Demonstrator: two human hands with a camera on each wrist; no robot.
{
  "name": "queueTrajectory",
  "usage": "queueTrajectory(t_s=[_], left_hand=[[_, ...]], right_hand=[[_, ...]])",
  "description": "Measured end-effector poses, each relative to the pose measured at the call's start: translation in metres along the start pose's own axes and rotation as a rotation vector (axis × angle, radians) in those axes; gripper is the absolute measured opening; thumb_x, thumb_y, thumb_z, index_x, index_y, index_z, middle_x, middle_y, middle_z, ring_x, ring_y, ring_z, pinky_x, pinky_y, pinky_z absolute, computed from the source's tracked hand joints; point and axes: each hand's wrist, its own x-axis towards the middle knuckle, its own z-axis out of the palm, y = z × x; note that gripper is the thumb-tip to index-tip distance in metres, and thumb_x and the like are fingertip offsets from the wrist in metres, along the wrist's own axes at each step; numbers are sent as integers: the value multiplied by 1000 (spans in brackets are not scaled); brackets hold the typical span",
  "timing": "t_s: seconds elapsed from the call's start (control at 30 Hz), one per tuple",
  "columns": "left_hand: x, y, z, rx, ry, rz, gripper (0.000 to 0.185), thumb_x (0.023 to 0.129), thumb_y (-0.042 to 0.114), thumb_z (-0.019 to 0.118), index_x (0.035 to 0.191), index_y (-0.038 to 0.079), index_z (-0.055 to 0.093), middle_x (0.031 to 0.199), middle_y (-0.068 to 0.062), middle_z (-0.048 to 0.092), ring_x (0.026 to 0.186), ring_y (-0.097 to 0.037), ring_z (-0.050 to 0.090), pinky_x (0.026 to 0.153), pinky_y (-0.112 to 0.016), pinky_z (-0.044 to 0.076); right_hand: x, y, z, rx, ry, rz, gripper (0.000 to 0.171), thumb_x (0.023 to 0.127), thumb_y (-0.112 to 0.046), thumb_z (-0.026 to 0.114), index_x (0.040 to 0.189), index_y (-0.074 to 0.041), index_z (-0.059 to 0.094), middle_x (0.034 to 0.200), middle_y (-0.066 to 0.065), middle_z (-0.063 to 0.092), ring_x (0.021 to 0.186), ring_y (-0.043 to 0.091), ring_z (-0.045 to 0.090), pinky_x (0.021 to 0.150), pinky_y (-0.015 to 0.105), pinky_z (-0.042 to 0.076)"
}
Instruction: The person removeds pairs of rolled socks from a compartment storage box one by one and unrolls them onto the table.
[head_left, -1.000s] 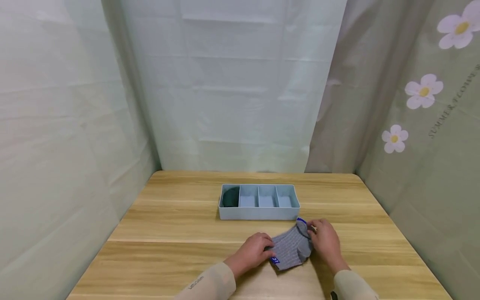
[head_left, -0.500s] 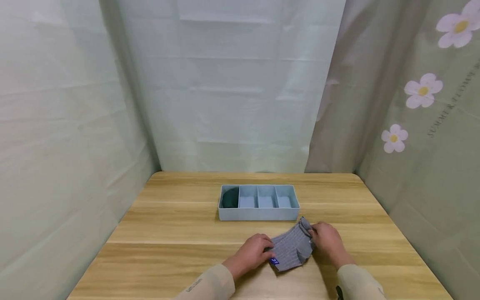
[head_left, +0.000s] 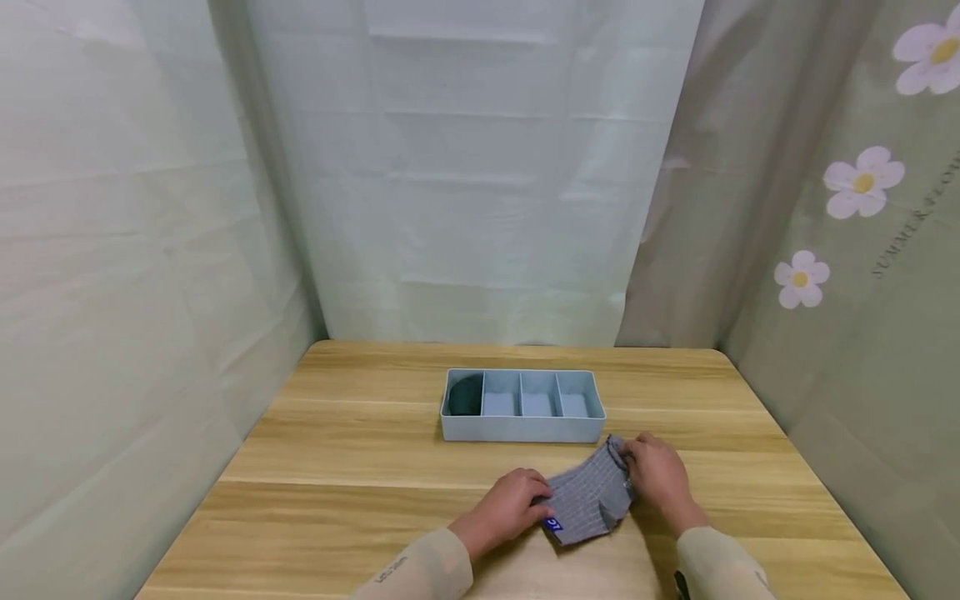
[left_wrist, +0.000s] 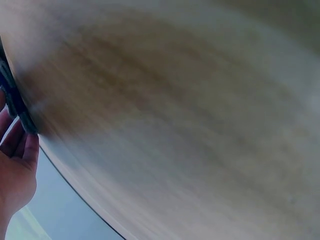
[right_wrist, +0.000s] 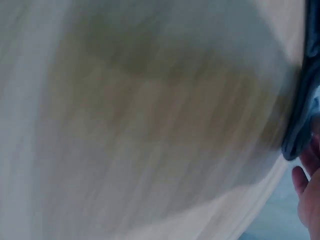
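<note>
1 grey ribbed sock (head_left: 588,500) flat on wooden table (head_left: 337,467), near edge, L hand (head_left: 510,507) fingers curled pinching its left end, R hand (head_left: 656,475) gripping its right end; behind: 1 blue 4-compartment tray (head_left: 521,429) w/ 1 dark sock (head_left: 465,396) in leftmost slot.

Wood table (head_left: 360,450) w/ pale curtains (head_left: 480,183), floral one (head_left: 862,250) at right.

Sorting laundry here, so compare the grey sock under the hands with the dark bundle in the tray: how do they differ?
The grey sock is pale and ribbed with a blue tag; the dark bundle is deep green and plain. The grey sock lies spread on the table, held by the left hand and right hand; the dark bundle sits untouched in the leftmost compartment of the tray. Both look like soft fabric.
</note>
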Motion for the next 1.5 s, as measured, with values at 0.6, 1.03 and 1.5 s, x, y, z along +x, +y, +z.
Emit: queueTrajectory(t_s=[0.6,1.03,1.5], left_hand=[[3,1,1,-12,-20,-27,22,91,23,74,106,7,77,106,0,70,102,-10,62,93,-24,48],[3,2,4,-4,-22,-12,22,91,23,73,107,7,77,106,0,70,103,-11,62,93,-24,48],[3,1,-1,2,-23,-10,21,90,21,74,105,7,77,103,-1,70,100,-12,62,92,-25,48]], right_hand=[[1,19,-8,204,-177,179,27,86,-8,74,110,4,71,103,18,71,97,37,66,84,54,50],[11,37,-13,118,-218,322,28,91,-27,69,108,-6,75,130,33,55,115,58,50,83,70,40],[12,37,-10,253,-58,155,42,97,-16,62,130,10,58,134,34,52,124,53,48,102,62,36]])
